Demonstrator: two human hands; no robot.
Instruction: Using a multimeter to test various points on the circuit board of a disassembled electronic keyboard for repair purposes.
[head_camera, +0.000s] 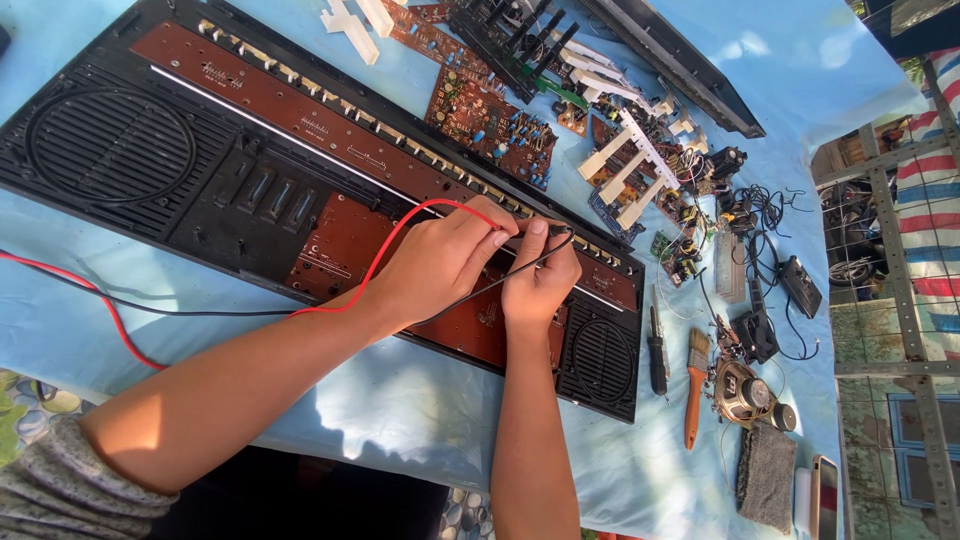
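a person's left hand (435, 262) and right hand (540, 280) meet over the long brown printed circuit board (330, 245) seated in a black plastic electronic keyboard shell (200, 190), each hand pinching a thin test probe against the board; the red wire lead (400, 228) loops over the left knuckles, the black wire lead (500, 282) runs under the right fingers. the probe tips sit close together, so a small slip could likely bridge neighbouring contacts or give a false reading, and the slack leads trailing off the pale blue cloth-covered table (400, 410) could snag on a forearm and tug a tip off its point. both forearms reach in from the lower edge, wrists low, fingers curled tight, thumbs nearly touching. just right of the shell lie a black-handled soldering iron (657, 352), an orange-handled paintbrush (694, 388) and a small round loudspeaker (742, 392); loose white piano keys (625, 165) and smaller brown circuit boards (490, 120) lie beyond.
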